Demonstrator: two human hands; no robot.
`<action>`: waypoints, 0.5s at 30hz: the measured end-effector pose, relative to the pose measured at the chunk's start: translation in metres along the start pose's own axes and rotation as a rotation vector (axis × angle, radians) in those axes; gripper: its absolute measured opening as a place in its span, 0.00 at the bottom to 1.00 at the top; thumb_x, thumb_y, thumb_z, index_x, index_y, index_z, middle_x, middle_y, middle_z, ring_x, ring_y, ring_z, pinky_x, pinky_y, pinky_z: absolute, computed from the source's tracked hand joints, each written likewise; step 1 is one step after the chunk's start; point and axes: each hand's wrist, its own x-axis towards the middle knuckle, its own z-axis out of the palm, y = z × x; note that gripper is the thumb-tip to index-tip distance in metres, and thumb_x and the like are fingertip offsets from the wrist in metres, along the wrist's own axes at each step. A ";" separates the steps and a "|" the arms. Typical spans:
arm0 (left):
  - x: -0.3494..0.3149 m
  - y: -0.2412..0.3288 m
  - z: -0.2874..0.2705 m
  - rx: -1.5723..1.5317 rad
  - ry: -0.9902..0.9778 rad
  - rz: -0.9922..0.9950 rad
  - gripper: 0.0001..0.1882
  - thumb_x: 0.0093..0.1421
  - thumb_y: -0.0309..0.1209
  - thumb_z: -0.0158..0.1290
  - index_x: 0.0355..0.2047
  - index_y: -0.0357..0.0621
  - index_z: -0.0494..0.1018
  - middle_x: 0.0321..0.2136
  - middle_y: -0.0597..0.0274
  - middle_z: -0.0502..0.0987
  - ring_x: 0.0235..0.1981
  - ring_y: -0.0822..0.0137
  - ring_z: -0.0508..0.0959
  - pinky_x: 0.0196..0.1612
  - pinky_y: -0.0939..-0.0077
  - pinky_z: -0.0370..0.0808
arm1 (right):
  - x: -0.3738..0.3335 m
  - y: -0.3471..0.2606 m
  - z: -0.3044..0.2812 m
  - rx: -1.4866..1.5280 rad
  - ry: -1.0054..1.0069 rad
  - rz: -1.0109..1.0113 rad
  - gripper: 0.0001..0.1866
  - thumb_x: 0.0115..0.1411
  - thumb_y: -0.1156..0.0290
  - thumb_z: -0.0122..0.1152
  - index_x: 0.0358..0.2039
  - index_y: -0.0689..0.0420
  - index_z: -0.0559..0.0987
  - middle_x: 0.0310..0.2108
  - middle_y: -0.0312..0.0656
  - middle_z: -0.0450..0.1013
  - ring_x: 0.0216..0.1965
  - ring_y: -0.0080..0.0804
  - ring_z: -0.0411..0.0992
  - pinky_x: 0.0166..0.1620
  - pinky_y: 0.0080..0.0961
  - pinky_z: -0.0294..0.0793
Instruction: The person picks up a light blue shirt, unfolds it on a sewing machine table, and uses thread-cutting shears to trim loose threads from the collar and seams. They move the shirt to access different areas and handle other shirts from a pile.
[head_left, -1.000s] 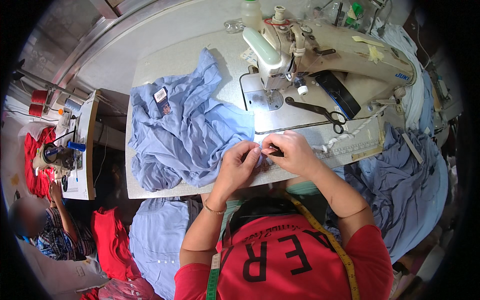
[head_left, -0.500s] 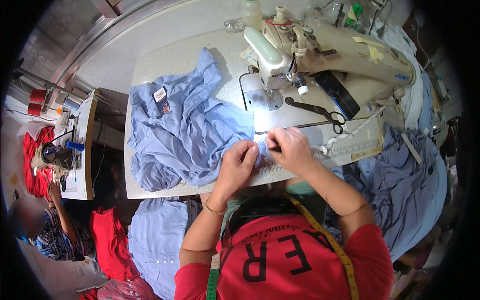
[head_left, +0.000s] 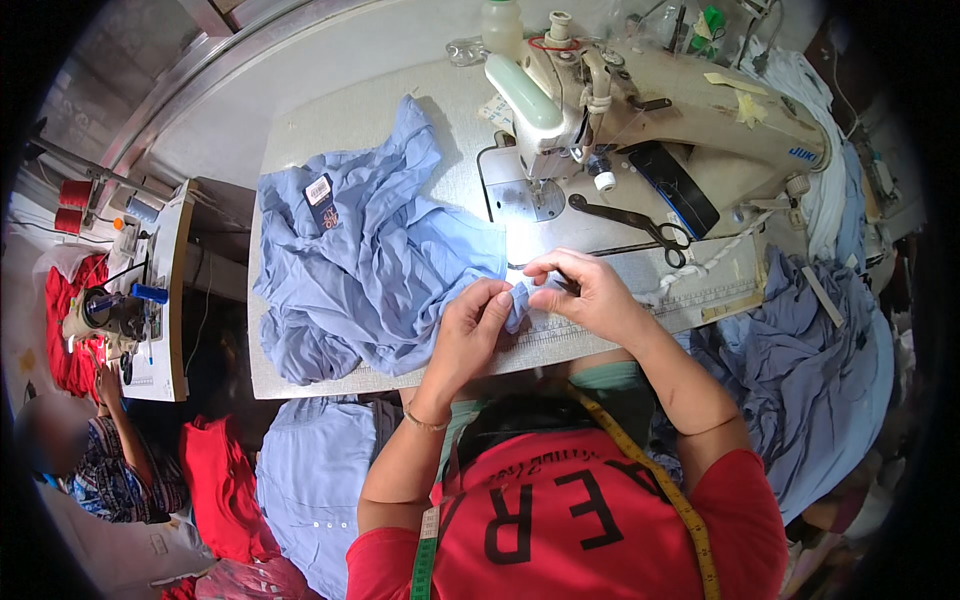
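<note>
A light-blue garment point(head_left: 360, 250) lies crumpled on the sewing table, with a dark hang tag point(head_left: 322, 200) on top. My left hand point(head_left: 476, 318) is closed, pinching a small edge of it between thumb and fingers near the table's front. Right beside it, my right hand point(head_left: 590, 296) is bent over the same edge, thumb and forefinger close to the cloth. A small dark tool point(head_left: 567, 284) shows between its fingers and palm; its kind is mostly hidden. Beyond the hands stands the sewing machine's needle area point(head_left: 540, 195).
Black scissors point(head_left: 640, 225) and a dark phone point(head_left: 675, 190) lie under the machine arm point(head_left: 710, 110). Blue cloth point(head_left: 800, 370) is heaped at the right. Another person point(head_left: 120, 460) works at a second machine point(head_left: 110, 310) on the left. More blue garments point(head_left: 315, 480) hang below the table.
My right hand has turned and opened slightly from a tight fist, its thumb and forefinger now nearer the cloth edge. My left hand keeps its pinch.
</note>
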 end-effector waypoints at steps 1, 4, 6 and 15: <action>0.000 -0.002 -0.001 0.000 -0.015 -0.022 0.08 0.62 0.29 0.48 0.35 0.35 0.72 0.26 0.67 0.71 0.27 0.77 0.69 0.32 0.83 0.67 | 0.000 0.002 0.005 0.077 -0.012 0.000 0.17 0.53 0.66 0.63 0.42 0.59 0.76 0.30 0.39 0.72 0.31 0.26 0.69 0.36 0.24 0.68; 0.000 -0.011 0.003 -0.156 0.053 0.022 0.08 0.61 0.26 0.50 0.39 0.36 0.69 0.30 0.66 0.71 0.31 0.77 0.69 0.35 0.83 0.67 | 0.003 -0.004 0.011 0.202 -0.084 0.110 0.17 0.53 0.69 0.62 0.43 0.59 0.76 0.28 0.37 0.71 0.30 0.25 0.67 0.36 0.23 0.68; -0.001 -0.012 0.005 -0.240 0.083 0.046 0.10 0.60 0.24 0.51 0.42 0.36 0.67 0.31 0.66 0.70 0.33 0.77 0.70 0.37 0.84 0.68 | 0.005 -0.006 0.010 0.188 -0.124 0.187 0.13 0.52 0.72 0.61 0.39 0.61 0.75 0.27 0.36 0.70 0.30 0.21 0.65 0.35 0.21 0.67; -0.002 -0.016 0.004 -0.141 0.086 0.082 0.12 0.59 0.23 0.52 0.43 0.38 0.65 0.31 0.67 0.68 0.34 0.77 0.69 0.38 0.85 0.67 | 0.008 0.008 0.017 0.342 -0.170 0.253 0.10 0.52 0.76 0.63 0.25 0.56 0.68 0.26 0.29 0.65 0.27 0.14 0.59 0.31 0.13 0.62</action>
